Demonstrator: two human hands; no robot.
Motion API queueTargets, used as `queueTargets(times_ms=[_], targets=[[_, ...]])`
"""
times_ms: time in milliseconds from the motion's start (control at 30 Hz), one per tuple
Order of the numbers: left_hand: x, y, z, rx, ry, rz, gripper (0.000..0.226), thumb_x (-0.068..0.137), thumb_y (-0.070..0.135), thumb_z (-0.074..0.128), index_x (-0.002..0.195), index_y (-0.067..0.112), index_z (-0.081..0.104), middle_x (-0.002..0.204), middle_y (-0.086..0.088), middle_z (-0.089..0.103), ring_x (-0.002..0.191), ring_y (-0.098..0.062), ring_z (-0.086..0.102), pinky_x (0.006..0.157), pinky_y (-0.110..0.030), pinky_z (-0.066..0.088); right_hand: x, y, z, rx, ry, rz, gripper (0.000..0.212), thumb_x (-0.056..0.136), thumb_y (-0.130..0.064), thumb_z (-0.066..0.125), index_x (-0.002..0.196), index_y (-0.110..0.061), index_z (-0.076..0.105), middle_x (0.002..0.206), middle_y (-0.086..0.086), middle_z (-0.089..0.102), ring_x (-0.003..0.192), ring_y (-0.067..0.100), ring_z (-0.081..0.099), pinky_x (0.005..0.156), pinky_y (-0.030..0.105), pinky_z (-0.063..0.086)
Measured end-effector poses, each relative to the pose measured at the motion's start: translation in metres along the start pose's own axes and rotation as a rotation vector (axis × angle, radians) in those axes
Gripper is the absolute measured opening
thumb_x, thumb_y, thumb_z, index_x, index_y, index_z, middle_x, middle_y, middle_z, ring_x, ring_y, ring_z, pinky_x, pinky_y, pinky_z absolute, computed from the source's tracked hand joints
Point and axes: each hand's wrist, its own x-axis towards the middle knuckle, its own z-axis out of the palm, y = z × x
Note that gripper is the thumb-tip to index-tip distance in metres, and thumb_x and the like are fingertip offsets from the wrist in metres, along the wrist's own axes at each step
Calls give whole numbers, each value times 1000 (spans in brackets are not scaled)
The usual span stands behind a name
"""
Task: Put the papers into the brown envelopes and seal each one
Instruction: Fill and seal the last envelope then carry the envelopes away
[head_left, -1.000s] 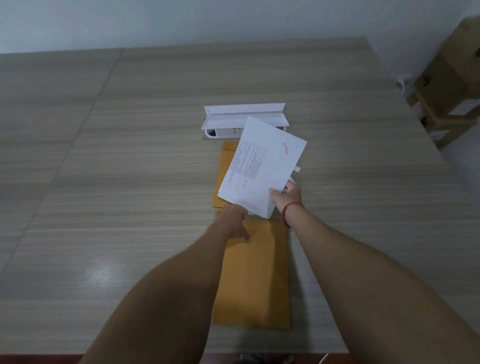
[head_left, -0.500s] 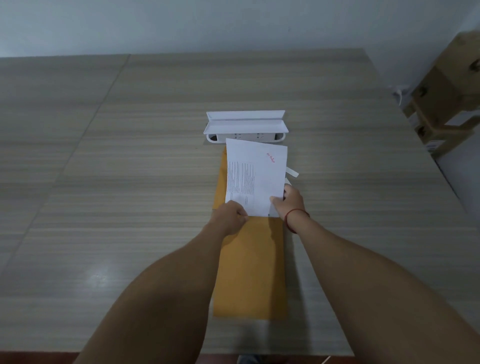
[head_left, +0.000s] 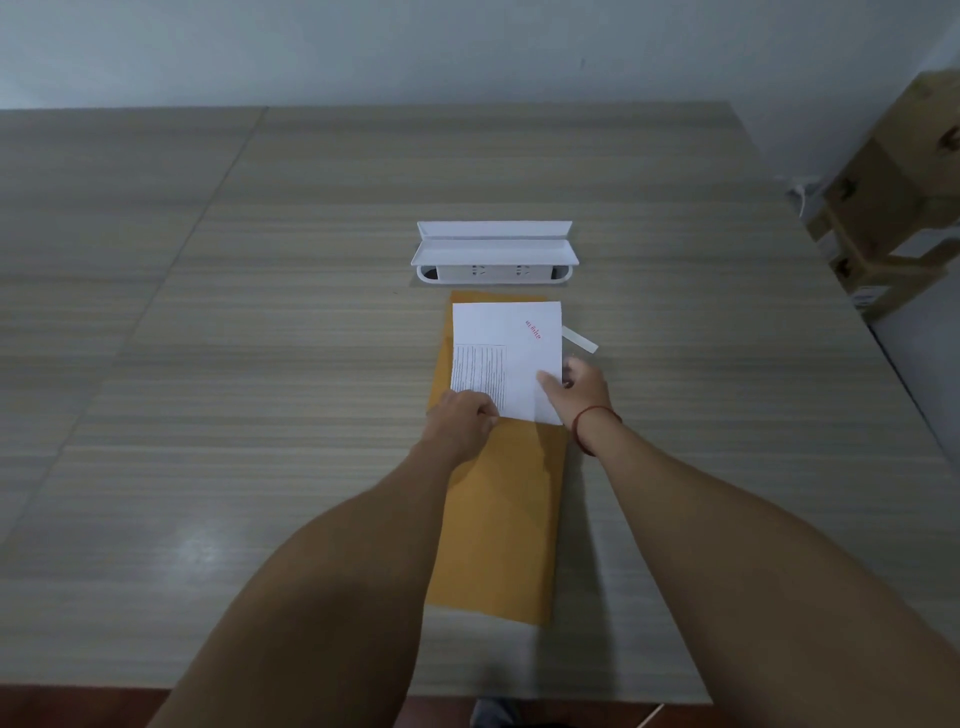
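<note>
While arms stretch forward, both hands (head_left: 519, 400) pinch the papers (head_left: 514, 353).

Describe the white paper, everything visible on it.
The white paper is a thin sheet, possibly several stacked, lying lengthwise away from the person over the far brown envelope, its near edge at the mouth of the near brown envelope. It carries a block of small printed lines on its left half and slanted red writing near the far right corner, both too small to read. The left hand grips its near left corner; the right hand pinches its right edge. Whether it has entered the envelope is unclear.
</note>
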Motion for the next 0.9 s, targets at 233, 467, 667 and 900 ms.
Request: queueTargets(times_ms=[233, 467, 667, 900], targets=[[-4, 1, -1, -20, 67, -14, 12, 89, 16, 58, 87, 13, 70, 93, -2, 68, 98, -21, 56, 80, -34, 45, -12, 5, -1, -274, -67, -35, 16, 90, -27, 56, 87, -12, 55, 87, 4, 58, 84, 26, 54, 89, 35, 43], [-5, -4, 1, -1, 23, 17, 11, 89, 17, 59, 86, 14, 69, 94, -2, 69, 98, -23, 57, 85, -38, 47, 0, -12, -1, -100, 6, -29, 24, 88, -35, 58, 103, -17, 63, 110, 3, 68, 102, 28, 61, 100, 45, 44], [-7, -5, 1, -40, 57, 16, 13, 88, 13, 55, 85, 12, 67, 93, -2, 69, 96, -23, 58, 82, -38, 49, -10, 9, 8, -360, -74, -20, 27, 90, -42, 54, 86, -15, 57, 87, 3, 60, 89, 27, 55, 96, 38, 41], [-5, -7, 1, -83, 93, -30, 15, 88, 13, 53, 86, 14, 68, 95, -3, 69, 98, -25, 58, 87, -40, 48, -7, -3, 2, -299, -64, -63, 29, 91, -40, 54, 99, -13, 63, 96, 3, 67, 100, 28, 60, 103, 41, 39]])
